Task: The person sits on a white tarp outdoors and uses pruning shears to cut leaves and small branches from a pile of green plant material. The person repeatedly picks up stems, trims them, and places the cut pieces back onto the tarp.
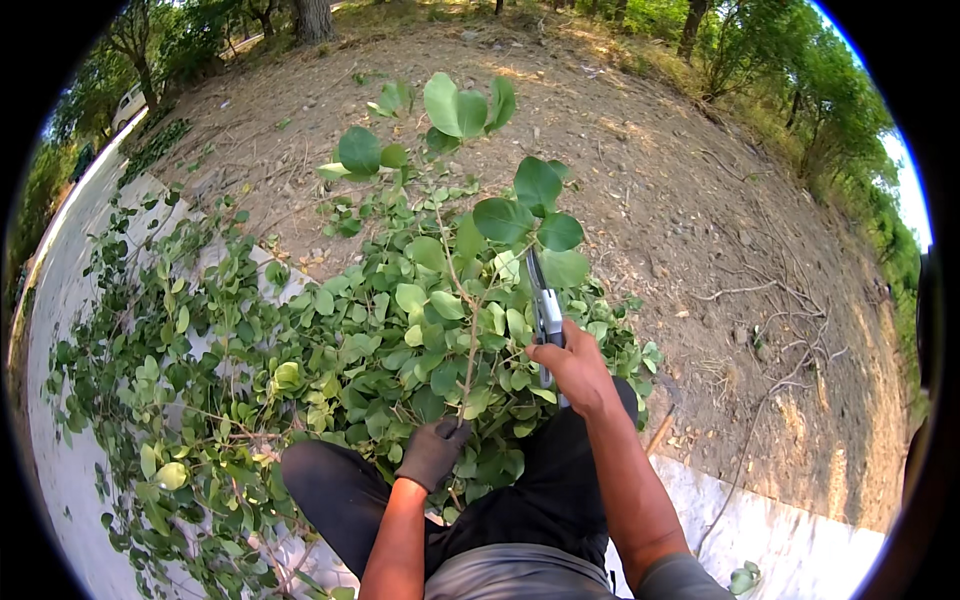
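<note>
My left hand point(435, 451), in a dark glove, grips the lower stem of a leafy branch point(472, 341) that rises and forks above the leaves. My bare right hand point(576, 367) is closed round the handles of a pair of pruning shears point(549, 311). Their dark blades point up, close beside the stem below a cluster of round green leaves point(536, 214). Whether the blades touch that stem I cannot tell. Under and around both hands lies a big heap of cut leafy branches point(352, 337), spreading to the left.
A pale slab point(780, 517) runs along the lower right, and pale paving point(60, 465) lies at the left. A wooden handle point(660, 431) rests by my right knee. Dry twigs point(806, 300) lie on the bare soil point(660, 187). Trees and a white vehicle point(129, 105) stand farther off.
</note>
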Available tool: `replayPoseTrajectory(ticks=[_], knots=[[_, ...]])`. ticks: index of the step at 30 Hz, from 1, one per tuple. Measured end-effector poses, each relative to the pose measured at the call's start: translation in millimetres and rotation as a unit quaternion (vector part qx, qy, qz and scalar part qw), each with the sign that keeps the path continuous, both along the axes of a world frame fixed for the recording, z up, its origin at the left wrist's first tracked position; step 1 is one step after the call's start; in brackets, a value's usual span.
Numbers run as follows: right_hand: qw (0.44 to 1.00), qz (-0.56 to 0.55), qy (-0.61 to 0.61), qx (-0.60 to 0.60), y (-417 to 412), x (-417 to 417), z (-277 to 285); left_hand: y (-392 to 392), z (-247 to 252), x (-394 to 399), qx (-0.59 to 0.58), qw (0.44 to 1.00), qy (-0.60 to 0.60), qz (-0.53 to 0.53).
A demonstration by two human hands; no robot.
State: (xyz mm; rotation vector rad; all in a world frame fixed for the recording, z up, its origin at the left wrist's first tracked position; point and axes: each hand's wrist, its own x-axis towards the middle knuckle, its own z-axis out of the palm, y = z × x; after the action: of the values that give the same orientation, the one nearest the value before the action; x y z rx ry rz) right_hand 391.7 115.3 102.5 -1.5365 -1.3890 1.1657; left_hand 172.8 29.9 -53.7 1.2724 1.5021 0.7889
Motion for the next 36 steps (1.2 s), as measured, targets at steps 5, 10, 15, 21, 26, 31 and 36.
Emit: replayPoseTrajectory(ticks=[5, 10, 15, 21, 26, 31, 36], knots=[[1.0, 0.0, 0.006, 0.001, 5.4, 0.6, 3.2, -2.4, -1.8, -0.4, 0.02, 0.999, 0.024, -0.033], [1.0, 0.013, -0.027, 0.01, 3.4, 2.3, 5.3, -4.1, 9.0, 0.9, 0.035, 0.998, 0.033, -0.037], [0.997, 0.024, -0.061, 0.031, -1.4, 3.3, 10.8, 0.6, 18.9, -1.4, 0.006, 0.991, 0.11, -0.073], [0.997, 0.047, -0.055, 0.04, -11.1, 0.1, 10.3, 5.7, 16.3, -5.6, 0.014, 0.997, -0.044, -0.065], [0.998, 0.066, -0.008, -0.008, -21.3, -1.7, 16.7, 13.5, 44.9, -2.3, -0.108, 0.949, -0.295, 0.043], [0.997, 0.071, -0.013, 0.011, -23.7, -2.8, 7.6, 8.1, 29.1, -4.9, -0.068, 0.94, -0.327, 0.064], [0.997, 0.072, -0.03, 0.008, -22.7, -1.1, -0.4, 9.4, 31.0, -2.3, -0.031, 0.949, -0.307, 0.069]])
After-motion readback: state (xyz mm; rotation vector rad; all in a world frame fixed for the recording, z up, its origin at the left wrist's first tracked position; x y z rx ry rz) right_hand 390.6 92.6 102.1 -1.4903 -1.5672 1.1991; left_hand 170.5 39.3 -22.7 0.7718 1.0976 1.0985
